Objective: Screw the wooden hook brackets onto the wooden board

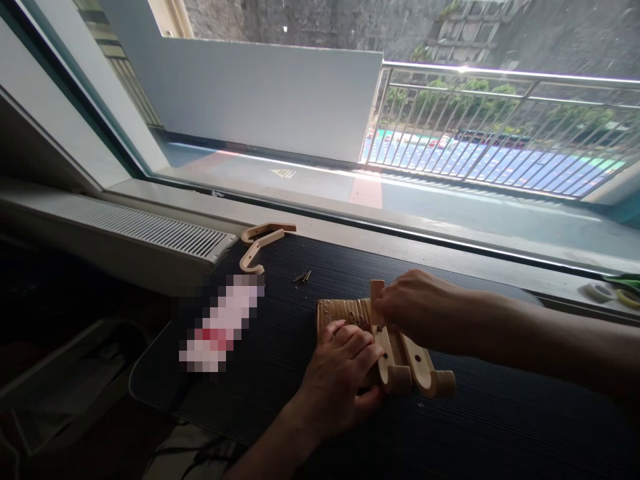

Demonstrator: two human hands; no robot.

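A rough wooden board (350,309) with small holes lies on the dark table. Two pale wooden hooks rest across it: a near hook (397,379), whose upper end sticks up past the board, and a right hook (423,363). Dark screw heads or holes show in both. My left hand (345,363) is closed over the board, its fingertips against the near hook's edge. Just above, my right hand (413,300) is closed in a fist at the near hook's upper part. Whatever its fingers grip is hidden from view.
Two more wooden hooks (260,250) lie at the table's far left corner. A few loose screws (303,276) are close by. A blurred pink item (220,327) sits at the left. Behind the table (280,373) run a window sill and a vented radiator (165,223).
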